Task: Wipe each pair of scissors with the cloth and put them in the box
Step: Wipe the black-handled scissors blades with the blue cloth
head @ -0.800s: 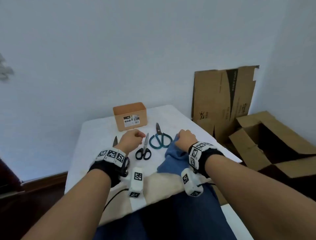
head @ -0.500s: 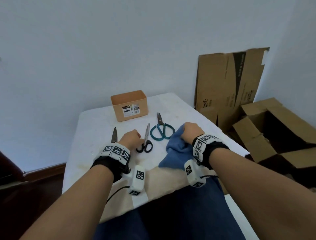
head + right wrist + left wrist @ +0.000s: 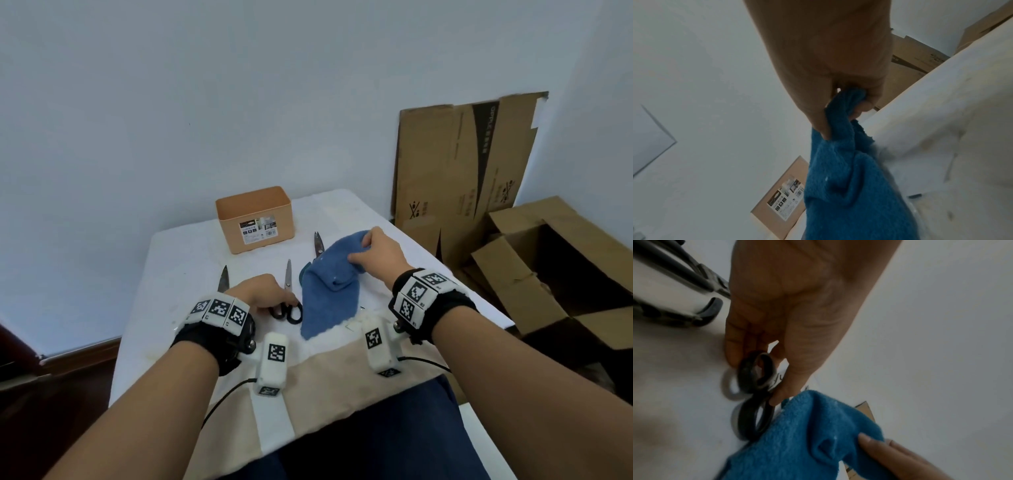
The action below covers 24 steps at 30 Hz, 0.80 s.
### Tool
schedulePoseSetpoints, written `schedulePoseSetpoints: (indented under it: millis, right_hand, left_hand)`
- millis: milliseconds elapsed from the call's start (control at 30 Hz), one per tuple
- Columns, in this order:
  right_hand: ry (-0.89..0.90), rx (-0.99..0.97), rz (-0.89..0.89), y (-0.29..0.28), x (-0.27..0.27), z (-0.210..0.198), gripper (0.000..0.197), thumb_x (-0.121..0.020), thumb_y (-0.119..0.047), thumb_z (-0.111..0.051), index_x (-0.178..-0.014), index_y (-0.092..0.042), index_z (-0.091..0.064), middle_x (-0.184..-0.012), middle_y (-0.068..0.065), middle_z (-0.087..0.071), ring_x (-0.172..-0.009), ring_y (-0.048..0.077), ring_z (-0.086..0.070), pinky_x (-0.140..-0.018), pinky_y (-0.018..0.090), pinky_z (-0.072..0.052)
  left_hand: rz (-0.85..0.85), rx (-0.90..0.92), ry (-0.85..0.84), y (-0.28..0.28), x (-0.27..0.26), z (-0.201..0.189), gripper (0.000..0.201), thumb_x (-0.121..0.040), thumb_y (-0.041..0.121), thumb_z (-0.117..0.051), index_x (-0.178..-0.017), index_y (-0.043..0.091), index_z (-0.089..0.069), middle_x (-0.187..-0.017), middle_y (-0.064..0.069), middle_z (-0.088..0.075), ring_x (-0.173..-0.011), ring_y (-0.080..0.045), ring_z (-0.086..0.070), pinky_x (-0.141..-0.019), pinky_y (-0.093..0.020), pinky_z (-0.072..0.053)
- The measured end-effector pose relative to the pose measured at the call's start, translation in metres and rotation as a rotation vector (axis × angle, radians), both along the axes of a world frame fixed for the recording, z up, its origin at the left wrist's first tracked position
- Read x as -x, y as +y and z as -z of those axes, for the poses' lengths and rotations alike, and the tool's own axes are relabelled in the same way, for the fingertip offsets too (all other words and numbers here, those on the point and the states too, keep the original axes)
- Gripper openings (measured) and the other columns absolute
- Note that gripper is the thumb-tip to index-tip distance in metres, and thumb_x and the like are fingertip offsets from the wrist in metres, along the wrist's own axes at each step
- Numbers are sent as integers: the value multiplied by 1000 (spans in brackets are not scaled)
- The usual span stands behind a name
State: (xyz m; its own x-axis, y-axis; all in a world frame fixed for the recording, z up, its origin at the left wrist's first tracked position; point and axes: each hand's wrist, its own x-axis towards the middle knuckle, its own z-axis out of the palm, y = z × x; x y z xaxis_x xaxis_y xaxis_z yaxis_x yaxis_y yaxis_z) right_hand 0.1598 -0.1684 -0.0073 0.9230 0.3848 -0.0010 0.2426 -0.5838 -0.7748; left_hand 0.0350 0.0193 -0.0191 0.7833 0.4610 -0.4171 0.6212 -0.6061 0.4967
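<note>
On the white table, black-handled scissors point(image 3: 288, 301) lie with the blade pointing away from me. My left hand point(image 3: 270, 296) pinches their upper handle loop point(image 3: 756, 371) between thumb and fingers point(image 3: 731, 353). My right hand point(image 3: 363, 250) grips a blue cloth point(image 3: 329, 291) by a bunched corner point(image 3: 840, 116), lifted so it hangs down to the table. The cloth covers most of the teal scissors; only their blade tip point(image 3: 318, 242) shows. A third pair point(image 3: 223, 278) lies left of my left hand, its handles hidden. The orange box point(image 3: 253, 219) stands at the back, open at the top.
The table point(image 3: 178, 260) is small, its edges close on both sides. Flattened cardboard point(image 3: 459, 164) leans on the wall at the right, and an open carton point(image 3: 548, 274) sits on the floor beside the table. A cloth-covered lap lies at the near edge.
My right hand has lifted the blue cloth off the table and carried it up and left over the teal scissors. My left hand has settled on the black scissors' handles.
</note>
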Motion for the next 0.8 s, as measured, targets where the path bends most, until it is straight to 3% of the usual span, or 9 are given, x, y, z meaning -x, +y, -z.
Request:
schedulePoseSetpoints:
  millis: [67, 167, 233, 333, 467, 533, 633, 700, 800]
  right_hand:
    - [55, 108, -99, 0, 0, -3, 41, -80, -16, -71, -117, -14, -53, -112, 8, -52, -100, 23, -51, -80, 32, -43]
    - [-8, 53, -109, 2, 2, -11, 32, -83, -7, -64, -114, -3, -64, -113, 16, -64, -109, 31, -59, -93, 40, -50]
    - [-79, -87, -41, 3, 6, -18, 21, -84, -7, -59, -103, -1, -67, -102, 18, -68, -101, 33, -63, -90, 44, -52]
    - [-127, -323, 52, 6, 12, -31, 9, -87, -18, -62, -95, -13, -59, -91, 3, -64, -92, 24, -62, -85, 42, -53]
    - [-365, -438, 67, 11, 19, -59, 12, -88, -21, -61, -87, -14, -51, -103, 4, -52, -92, 21, -54, -79, 31, -45]
    - [-270, -434, 0, 17, 28, -67, 5, -88, -8, -52, -89, -11, -48, -98, 7, -54, -82, 17, -55, -70, 26, -41]
    - [4, -369, -179, 29, 45, -49, 20, -80, 3, -40, -78, -11, -54, -70, 9, -61, -61, 18, -56, -66, 32, -45]
    - [106, -287, -296, 34, 57, -31, 11, -86, -13, -51, -77, -13, -57, -68, 4, -62, -57, 17, -52, -66, 34, -44]
    - [104, -172, -380, 38, 69, -19, 35, -90, -49, -60, -83, -14, -63, -65, -7, -64, -55, 9, -53, -59, 23, -44]
  left_hand:
    - [-103, 203, -110, 2, 5, 0, 13, -94, 13, -65, -88, 5, -57, -74, -11, -65, -61, -20, -60, -60, -26, -50]
    - [-246, 583, -277, 6, 14, -2, 14, -98, -2, -55, -91, 4, -45, -73, -18, -61, -47, -19, -61, -49, -26, -54]
    - [-282, 684, -379, 10, 18, -3, 13, -97, -4, -57, -93, 4, -47, -73, -18, -61, -49, -19, -63, -52, -25, -55]
    - [-278, 765, -493, 12, 24, -8, 9, -95, -3, -60, -90, 2, -54, -70, -14, -66, -54, -16, -65, -56, -22, -57]
    - [-294, 933, -621, 12, 32, -13, 6, -94, -2, -60, -91, 2, -58, -74, -14, -67, -62, -17, -66, -63, -23, -59]
    - [-320, 1021, -679, 11, 33, -15, 5, -94, -1, -60, -96, 3, -59, -78, -12, -69, -68, -15, -69, -65, -22, -59]
    - [-329, 1136, -746, 6, 34, -19, 9, -94, 0, -60, -102, 2, -60, -80, -11, -71, -70, -15, -70, -66, -22, -59]
    - [-348, 1193, -791, 1, 35, -18, 10, -94, 1, -60, -104, 0, -59, -82, -12, -71, -70, -17, -71, -66, -22, -59]
    - [-354, 1194, -813, -3, 36, -15, 18, -94, 4, -61, -111, 0, -59, -90, -14, -70, -76, -18, -71, -69, -22, -59]
